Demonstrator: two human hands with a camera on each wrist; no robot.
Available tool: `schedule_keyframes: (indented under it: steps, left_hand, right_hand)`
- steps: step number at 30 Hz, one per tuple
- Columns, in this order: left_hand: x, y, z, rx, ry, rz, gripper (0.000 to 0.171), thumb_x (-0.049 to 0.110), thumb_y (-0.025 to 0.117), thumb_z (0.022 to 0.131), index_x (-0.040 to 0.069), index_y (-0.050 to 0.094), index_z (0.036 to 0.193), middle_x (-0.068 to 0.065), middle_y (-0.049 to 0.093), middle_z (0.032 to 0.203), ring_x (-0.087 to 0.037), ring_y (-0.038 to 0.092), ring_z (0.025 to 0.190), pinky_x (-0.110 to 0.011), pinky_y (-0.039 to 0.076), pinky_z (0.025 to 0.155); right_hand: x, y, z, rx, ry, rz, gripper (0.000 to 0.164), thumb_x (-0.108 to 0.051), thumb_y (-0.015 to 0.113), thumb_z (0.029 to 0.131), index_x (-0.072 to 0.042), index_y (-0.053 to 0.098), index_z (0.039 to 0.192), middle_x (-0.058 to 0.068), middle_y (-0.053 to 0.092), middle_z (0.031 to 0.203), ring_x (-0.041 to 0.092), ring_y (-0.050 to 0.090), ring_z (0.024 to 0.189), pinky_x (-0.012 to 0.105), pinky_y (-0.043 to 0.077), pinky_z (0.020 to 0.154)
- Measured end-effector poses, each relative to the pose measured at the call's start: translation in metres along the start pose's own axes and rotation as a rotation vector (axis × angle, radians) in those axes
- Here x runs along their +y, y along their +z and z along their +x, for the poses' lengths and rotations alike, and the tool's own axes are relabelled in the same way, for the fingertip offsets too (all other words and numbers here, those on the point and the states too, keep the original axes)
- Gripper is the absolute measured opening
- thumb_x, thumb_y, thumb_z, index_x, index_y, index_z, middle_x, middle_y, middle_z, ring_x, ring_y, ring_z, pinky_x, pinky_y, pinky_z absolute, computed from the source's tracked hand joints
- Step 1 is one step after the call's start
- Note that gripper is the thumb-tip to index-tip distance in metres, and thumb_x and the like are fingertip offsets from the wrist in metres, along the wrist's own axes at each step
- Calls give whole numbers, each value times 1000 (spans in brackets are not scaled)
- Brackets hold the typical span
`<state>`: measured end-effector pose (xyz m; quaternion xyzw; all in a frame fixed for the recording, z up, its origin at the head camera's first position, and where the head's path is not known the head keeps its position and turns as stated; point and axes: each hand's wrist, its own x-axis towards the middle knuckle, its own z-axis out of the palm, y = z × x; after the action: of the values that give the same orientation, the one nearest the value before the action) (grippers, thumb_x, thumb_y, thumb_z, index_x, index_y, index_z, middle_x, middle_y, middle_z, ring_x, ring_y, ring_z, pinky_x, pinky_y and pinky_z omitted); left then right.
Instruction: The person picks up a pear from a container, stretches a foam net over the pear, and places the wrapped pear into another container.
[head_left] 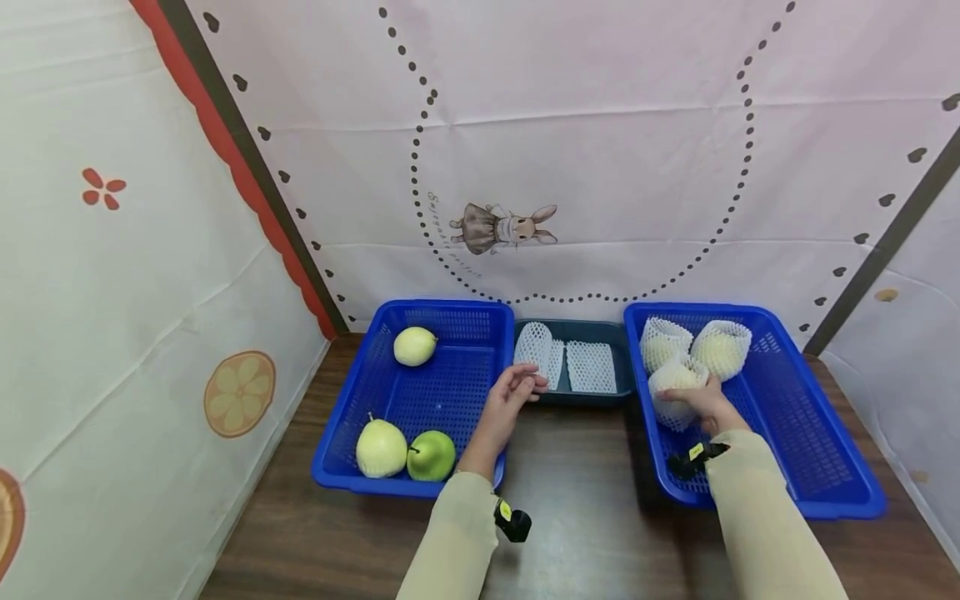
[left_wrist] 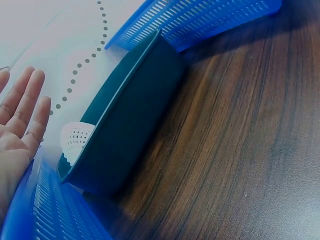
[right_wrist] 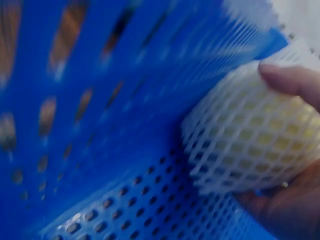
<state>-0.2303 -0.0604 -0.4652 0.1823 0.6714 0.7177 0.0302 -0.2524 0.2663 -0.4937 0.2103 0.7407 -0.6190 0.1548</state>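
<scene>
My right hand (head_left: pixel 701 402) grips a pear in a white foam net (right_wrist: pixel 250 132) inside the right blue basket (head_left: pixel 817 433). Thumb and fingers lie on opposite sides of the net, low in the basket. Just behind it sit two more netted pears, one at the left (head_left: pixel 663 343) and one at the right (head_left: pixel 722 354). My left hand (head_left: pixel 512 393) hovers by the inner rim of the left blue basket (head_left: pixel 450 392), its fingers loosely extended and holding nothing. Near its fingertips is a dark green tray (head_left: pixel 622 367) with several white foam nets (head_left: pixel 591 367).
Inside the left basket are a pale pear (head_left: pixel 415 346) at the back, a yellowish pear (head_left: pixel 381 447) and a green pear (head_left: pixel 431 456) at the front. Brown wooden tabletop (head_left: pixel 570 500) lies before the tray. A printed cloth (head_left: pixel 600 183) hangs behind.
</scene>
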Motion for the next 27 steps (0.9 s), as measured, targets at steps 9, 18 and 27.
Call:
schedule_keyframes:
  steps: [9, 18, 27]
  left_hand:
    - [-1, 1, -1, 1, 29, 12, 32, 9, 39, 99, -12, 42, 123, -32, 55, 110, -40, 55, 103, -51, 42, 89]
    - [1, 1, -2, 4, 14, 13, 32, 10, 39, 99, -12, 43, 122, -32, 55, 110, -43, 53, 103, -52, 41, 90]
    - [0, 1, -1, -4, 18, 6, 34, 9, 39, 99, -15, 40, 123, -34, 54, 111, -44, 53, 104, -53, 41, 90]
  right_hand:
    - [18, 3, 13, 81, -187, -98, 93, -4, 68, 74, 10, -1, 135, 34, 19, 133, 43, 28, 118, 49, 26, 100]
    - [16, 3, 13, 96, -222, -172, 95, -1, 68, 71, 10, 0, 137, 33, 24, 128, 43, 31, 114, 49, 29, 97]
    - [16, 5, 15, 90, -256, -190, 88, 1, 68, 70, 9, 6, 132, 30, 27, 122, 41, 35, 108, 46, 33, 89]
